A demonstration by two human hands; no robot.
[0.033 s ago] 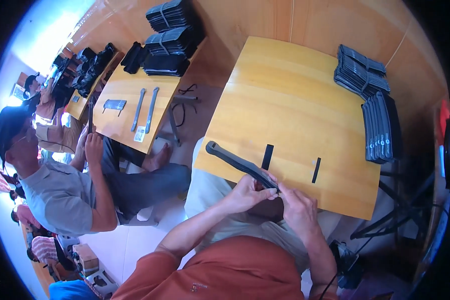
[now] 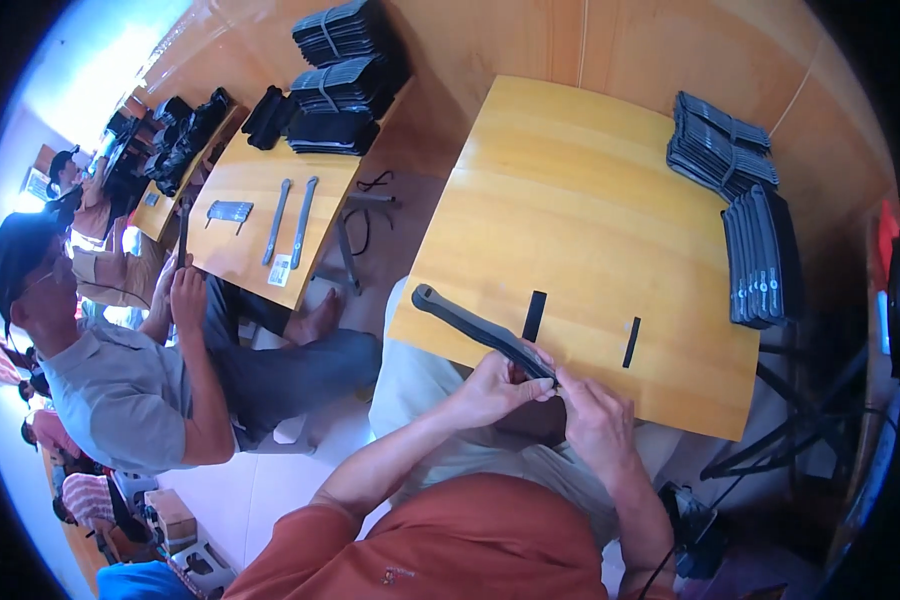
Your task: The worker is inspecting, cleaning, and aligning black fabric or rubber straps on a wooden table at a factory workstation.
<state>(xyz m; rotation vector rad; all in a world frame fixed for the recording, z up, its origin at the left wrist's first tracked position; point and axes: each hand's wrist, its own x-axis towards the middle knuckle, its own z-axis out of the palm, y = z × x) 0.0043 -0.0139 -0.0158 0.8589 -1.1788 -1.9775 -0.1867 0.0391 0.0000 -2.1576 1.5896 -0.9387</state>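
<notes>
Above the near edge of the wooden table [image 2: 590, 200], the dark grey strap [image 2: 467, 322] slants forward and leftward from the left hand [image 2: 495, 392], clamped around its lower length, while the right hand [image 2: 598, 425] pinches its near end.

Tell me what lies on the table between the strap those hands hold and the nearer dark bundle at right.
In the head view, a black strip lies near the strap, and a second black strip lies farther right, toward the bundle.

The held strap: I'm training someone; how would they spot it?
Find the yellow wooden table nearest the camera. Over its near edge, left hand and right hand hold the strap. Unlike the two black strips, it's longer and round-tipped.
</notes>
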